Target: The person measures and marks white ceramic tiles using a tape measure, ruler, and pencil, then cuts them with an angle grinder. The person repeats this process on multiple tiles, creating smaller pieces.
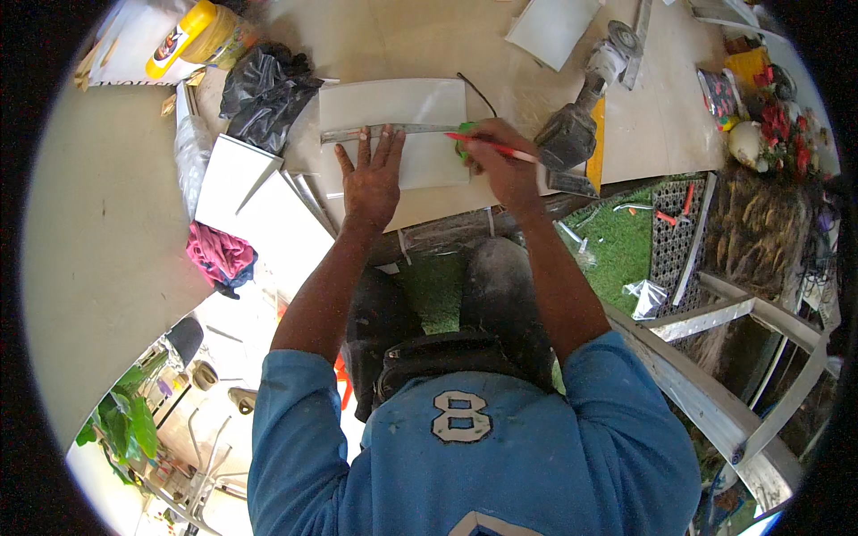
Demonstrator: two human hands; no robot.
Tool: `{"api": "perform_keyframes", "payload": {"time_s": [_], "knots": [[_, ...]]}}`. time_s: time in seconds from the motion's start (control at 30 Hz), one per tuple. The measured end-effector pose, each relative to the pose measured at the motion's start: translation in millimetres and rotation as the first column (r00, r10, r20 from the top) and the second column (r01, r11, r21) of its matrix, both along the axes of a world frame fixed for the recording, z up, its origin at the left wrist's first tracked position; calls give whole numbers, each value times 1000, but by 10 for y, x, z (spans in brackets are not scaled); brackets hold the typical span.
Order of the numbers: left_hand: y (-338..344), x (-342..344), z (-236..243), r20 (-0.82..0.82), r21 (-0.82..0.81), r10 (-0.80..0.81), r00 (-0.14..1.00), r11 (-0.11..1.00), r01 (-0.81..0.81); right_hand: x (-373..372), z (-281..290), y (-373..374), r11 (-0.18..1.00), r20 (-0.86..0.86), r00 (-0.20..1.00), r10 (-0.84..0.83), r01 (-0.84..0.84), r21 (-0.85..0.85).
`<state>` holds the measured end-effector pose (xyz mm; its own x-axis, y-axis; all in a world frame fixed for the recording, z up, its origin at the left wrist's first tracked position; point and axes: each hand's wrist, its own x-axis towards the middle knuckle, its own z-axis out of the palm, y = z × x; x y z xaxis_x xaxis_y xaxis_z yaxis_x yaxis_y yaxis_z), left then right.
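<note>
A white rectangular panel [420, 165] lies on the table before me. Across its middle runs a narrow grey strip [420, 129], flat like a straightedge. My left hand [371, 186] rests on the panel with fingers spread, its fingertips pressing on the strip. In my right hand [505, 170] is a red pencil [509, 150], its tip close to the strip's right end. A small green object [464, 134] sits at the panel's right edge, partly hidden by my right fingers; its kind cannot be made out.
An angle grinder [576, 125] lies right of the panel, beside a yellow bar [596, 143]. Another white piece [552, 34] lies farther back. At left are a black plastic bag [264, 96], a yellow-lidded jar [210, 40], white panels [234, 183] and a pink cloth [217, 253].
</note>
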<state>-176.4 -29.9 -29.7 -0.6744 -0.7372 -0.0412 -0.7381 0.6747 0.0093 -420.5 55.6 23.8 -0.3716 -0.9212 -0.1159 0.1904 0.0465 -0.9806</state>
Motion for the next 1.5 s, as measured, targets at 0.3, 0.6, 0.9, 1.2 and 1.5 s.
{"api": "perform_keyframes", "payload": {"time_s": [0.3,0.6,0.9,1.2,1.5], "knots": [[-1,-9,29,36,4,-3,999,1000,3,253,-670,-426,993,-184,976,112,-102,61],[2,-30,33,115,-37,11,993,999,-7,280,-747,-436,994,-314,944,105,-100,32],[-10,-19,-1,83,-14,2,997,1000,-1,302,-805,-454,997,-353,933,72,-66,28],[-9,-13,22,58,2,-3,998,1000,3,276,-835,-456,996,-378,922,84,-68,55],[-7,-7,23,44,-9,1,999,1000,-1,211,-538,-420,990,-435,890,-134,101,-97]]}}
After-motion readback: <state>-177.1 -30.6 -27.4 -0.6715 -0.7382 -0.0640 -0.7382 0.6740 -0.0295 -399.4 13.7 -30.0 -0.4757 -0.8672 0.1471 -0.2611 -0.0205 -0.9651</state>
